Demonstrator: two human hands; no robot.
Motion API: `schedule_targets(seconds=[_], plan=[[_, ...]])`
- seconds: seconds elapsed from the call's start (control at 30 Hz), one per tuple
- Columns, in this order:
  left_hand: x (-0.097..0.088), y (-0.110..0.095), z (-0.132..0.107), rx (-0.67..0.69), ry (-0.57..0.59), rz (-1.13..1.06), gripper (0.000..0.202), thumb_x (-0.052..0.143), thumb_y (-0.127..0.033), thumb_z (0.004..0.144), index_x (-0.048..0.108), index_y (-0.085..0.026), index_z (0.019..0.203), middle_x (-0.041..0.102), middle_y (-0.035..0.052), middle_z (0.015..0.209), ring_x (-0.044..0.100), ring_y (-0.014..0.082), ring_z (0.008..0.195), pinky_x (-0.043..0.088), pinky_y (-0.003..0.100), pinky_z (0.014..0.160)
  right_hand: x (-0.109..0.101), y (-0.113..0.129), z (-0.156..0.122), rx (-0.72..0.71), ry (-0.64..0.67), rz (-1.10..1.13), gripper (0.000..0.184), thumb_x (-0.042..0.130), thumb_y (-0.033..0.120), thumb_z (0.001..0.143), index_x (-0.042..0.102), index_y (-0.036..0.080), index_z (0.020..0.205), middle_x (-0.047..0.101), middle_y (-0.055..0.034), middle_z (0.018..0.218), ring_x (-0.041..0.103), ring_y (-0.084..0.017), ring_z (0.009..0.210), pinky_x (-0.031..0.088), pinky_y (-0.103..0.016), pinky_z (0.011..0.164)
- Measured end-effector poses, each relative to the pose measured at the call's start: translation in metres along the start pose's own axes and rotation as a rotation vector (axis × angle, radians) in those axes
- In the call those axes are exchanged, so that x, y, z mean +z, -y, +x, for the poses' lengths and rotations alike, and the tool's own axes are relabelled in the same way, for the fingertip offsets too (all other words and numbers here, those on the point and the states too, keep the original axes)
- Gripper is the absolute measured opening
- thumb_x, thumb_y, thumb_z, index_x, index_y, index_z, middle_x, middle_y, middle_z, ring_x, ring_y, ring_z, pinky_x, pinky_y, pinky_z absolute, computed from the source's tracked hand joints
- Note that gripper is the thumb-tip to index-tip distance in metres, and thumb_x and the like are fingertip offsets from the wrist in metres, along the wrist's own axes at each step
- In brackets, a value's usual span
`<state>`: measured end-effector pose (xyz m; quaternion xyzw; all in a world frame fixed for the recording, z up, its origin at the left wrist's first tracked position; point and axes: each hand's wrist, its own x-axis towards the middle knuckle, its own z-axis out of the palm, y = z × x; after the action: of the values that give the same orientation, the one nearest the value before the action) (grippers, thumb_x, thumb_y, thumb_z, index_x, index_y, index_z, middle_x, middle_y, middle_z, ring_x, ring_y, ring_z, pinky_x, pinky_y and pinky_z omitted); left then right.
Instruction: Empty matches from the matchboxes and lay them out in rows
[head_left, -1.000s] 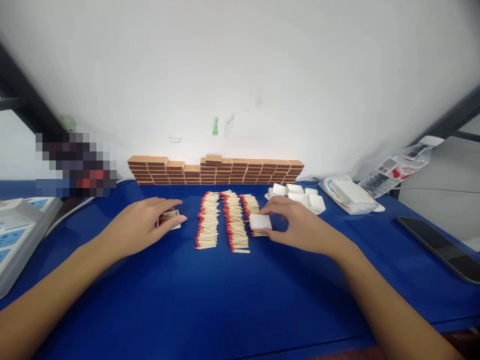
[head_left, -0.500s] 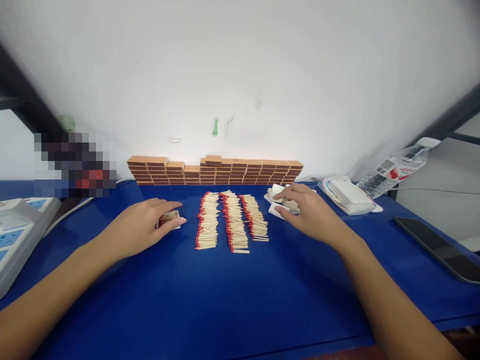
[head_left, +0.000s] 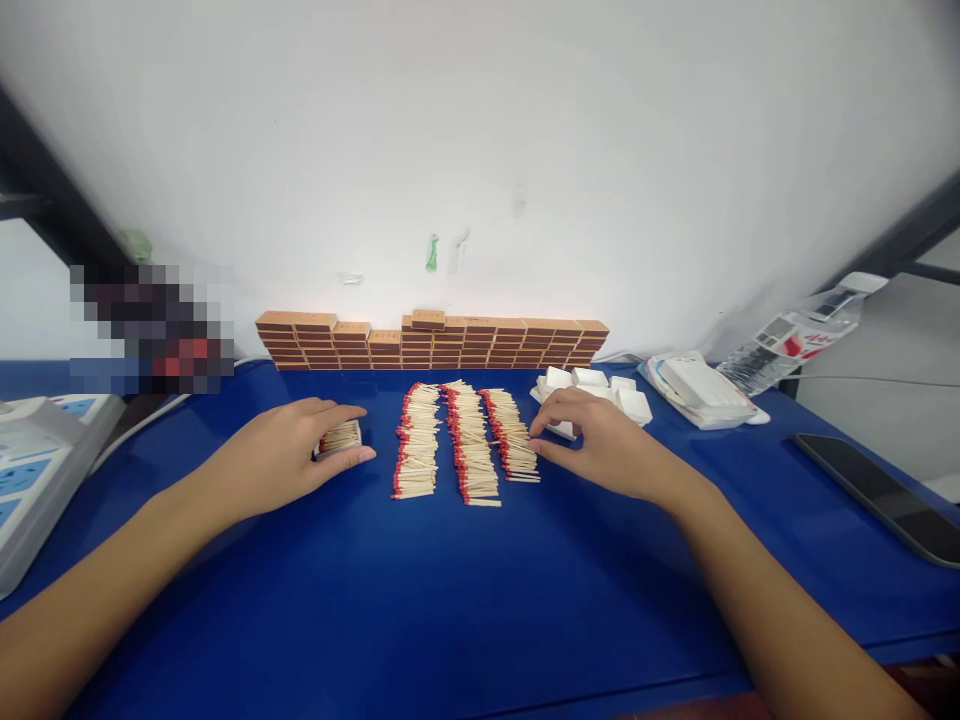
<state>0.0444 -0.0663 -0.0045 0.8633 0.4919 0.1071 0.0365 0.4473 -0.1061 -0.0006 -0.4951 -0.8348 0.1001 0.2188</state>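
My left hand (head_left: 289, 450) is curved around a small white matchbox tray (head_left: 358, 433) full of matches, thumb on the near side and fingers on the far side. Three columns of red-tipped matches lie between my hands: a left column (head_left: 418, 445), a middle column (head_left: 472, 445) and a shorter right column (head_left: 512, 435). The thumb and index finger of my right hand (head_left: 600, 440) pinch at the stick ends of the right column. How many matches are between them is hidden. Just behind that hand sit several white matchbox trays (head_left: 634, 403), partly covered by it.
A low wall of stacked matchboxes (head_left: 461, 345) stands against the white wall. Right of it are white packets (head_left: 701, 390), a leaning plastic bottle (head_left: 799, 340) and a phone (head_left: 877, 490). A power strip (head_left: 45, 470) lies at the left edge of the blue table (head_left: 375, 610).
My right hand has moved left and slightly nearer, off the white trays to the right match column, uncovering more trays. My left hand stays at its tray, its fingers slightly shifted.
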Motion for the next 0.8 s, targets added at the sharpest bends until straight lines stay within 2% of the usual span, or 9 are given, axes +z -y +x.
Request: schedule_targets(seconds=[0.23,0.5,0.67,0.73,0.8], plan=[[-0.002,0.005,-0.001,0.022,0.058,0.027,0.089,0.056,-0.089,0.087,0.069,-0.024,0.146,0.075,0.0144,0.134,0.071,0.0401,0.119,0.057,0.051,0.102,0.005,-0.004,0.001,-0.016,0.002,0.012,0.004,0.074,0.027,0.097,0.074,0.025,0.093,0.073,-0.0052,0.100,0.067,-0.024,0.093,0.052,-0.038,0.080],[0.002,0.002,-0.004,0.045,0.052,0.051,0.079,0.058,-0.076,0.094,0.064,-0.024,0.153,0.072,0.0152,0.139,0.070,0.0396,0.124,0.057,0.051,0.104,0.009,-0.007,0.002,-0.062,-0.022,0.012,0.005,0.070,0.026,0.099,0.075,0.025,0.099,0.075,-0.0064,0.102,0.068,-0.024,0.092,0.054,-0.039,0.080],[0.001,-0.002,-0.005,0.058,0.086,0.084,0.077,0.058,-0.070,0.098,0.058,-0.022,0.158,0.071,0.0161,0.140,0.069,0.0387,0.125,0.058,0.050,0.102,0.011,-0.006,0.004,-0.056,-0.057,0.009,0.006,0.070,0.026,0.099,0.076,0.025,0.097,0.074,-0.0056,0.097,0.066,-0.023,0.084,0.054,-0.038,0.075],[0.002,-0.002,-0.004,0.063,0.095,0.092,0.076,0.058,-0.069,0.099,0.058,-0.022,0.158,0.071,0.0164,0.139,0.069,0.0385,0.125,0.059,0.049,0.101,0.013,-0.002,0.005,-0.064,-0.084,0.032,0.009,0.068,0.025,0.101,0.076,0.025,0.098,0.074,-0.0060,0.096,0.066,-0.023,0.087,0.054,-0.038,0.076],[0.003,-0.002,-0.004,0.077,0.085,0.098,0.075,0.057,-0.068,0.100,0.058,-0.021,0.157,0.071,0.0167,0.138,0.069,0.0385,0.125,0.059,0.049,0.101,0.017,0.002,0.006,-0.122,-0.107,0.062,0.015,0.062,0.022,0.104,0.077,0.025,0.104,0.074,-0.0080,0.103,0.067,-0.025,0.097,0.056,-0.041,0.083]])
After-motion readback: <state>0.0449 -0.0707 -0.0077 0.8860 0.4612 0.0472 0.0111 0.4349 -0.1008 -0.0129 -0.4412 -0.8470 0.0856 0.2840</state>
